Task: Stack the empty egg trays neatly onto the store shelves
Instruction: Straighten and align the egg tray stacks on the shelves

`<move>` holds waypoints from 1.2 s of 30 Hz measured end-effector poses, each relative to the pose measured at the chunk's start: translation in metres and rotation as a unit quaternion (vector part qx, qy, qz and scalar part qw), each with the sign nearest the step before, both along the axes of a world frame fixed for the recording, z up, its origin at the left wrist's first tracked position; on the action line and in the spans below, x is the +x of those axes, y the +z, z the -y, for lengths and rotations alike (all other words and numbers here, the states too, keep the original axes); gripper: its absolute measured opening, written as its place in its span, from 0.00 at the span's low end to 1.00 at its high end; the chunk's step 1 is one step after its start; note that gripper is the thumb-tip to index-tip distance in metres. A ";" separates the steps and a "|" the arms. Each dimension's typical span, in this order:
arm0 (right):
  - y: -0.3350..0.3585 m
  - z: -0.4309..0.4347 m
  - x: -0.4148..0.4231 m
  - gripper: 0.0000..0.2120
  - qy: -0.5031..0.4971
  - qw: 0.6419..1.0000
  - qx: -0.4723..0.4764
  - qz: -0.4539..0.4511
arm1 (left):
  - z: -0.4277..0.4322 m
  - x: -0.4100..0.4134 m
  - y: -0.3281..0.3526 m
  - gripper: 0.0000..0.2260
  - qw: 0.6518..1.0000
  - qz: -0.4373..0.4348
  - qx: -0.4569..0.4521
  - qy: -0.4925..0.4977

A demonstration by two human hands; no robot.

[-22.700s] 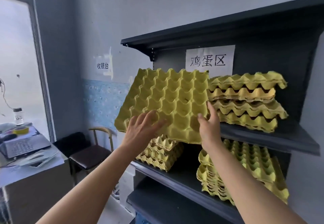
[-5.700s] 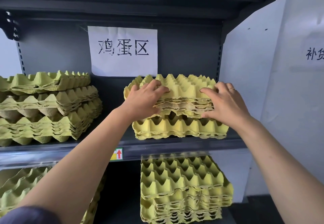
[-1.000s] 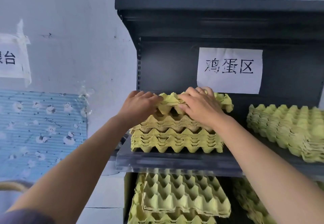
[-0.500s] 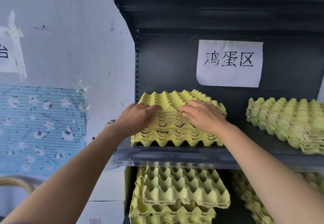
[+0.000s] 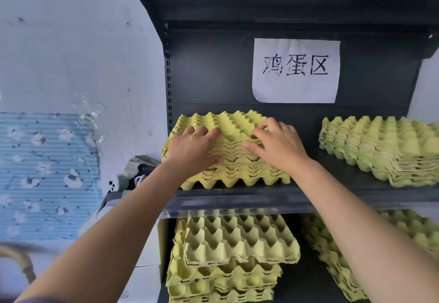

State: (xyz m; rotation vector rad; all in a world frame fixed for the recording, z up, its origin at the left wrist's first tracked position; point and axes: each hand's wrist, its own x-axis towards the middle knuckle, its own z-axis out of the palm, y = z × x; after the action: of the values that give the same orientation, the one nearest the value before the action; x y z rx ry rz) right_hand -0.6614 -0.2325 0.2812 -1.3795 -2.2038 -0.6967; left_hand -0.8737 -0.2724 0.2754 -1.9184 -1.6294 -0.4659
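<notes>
A stack of yellow egg trays (image 5: 234, 174) sits at the left end of the dark upper shelf (image 5: 261, 198). My left hand (image 5: 190, 150) lies spread on the stack's front left, thumb against its front edge. My right hand (image 5: 278, 146) rests flat on the front right of the same stack, fingers on the top tray. Both press on the stack; neither lifts a tray. A second yellow-green stack (image 5: 384, 148) stands at the right end of that shelf.
Two more tray piles sit on the lower shelf, one at the left (image 5: 232, 260) and one at the right (image 5: 403, 243). A white paper sign (image 5: 295, 70) hangs on the shelf's back panel. A blue patterned sheet (image 5: 45, 174) covers the wall at left, with small clutter (image 5: 133, 174) beside the shelf.
The left stack has been pressed down and now sits lower and tighter. Both hands slid from its top toward the front edge, and the view has moved closer.
</notes>
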 end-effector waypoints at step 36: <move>-0.057 0.035 0.011 0.10 0.159 0.953 0.246 -0.073 | 0.039 0.041 -0.053 0.13 0.975 -0.009 0.210 -0.075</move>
State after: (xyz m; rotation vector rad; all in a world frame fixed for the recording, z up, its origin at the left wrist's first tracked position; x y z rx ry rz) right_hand -0.6503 -0.2675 0.2243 -0.7783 -1.8983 -0.9090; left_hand -0.8326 -0.3112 0.2221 -1.7190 -1.2557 -0.7829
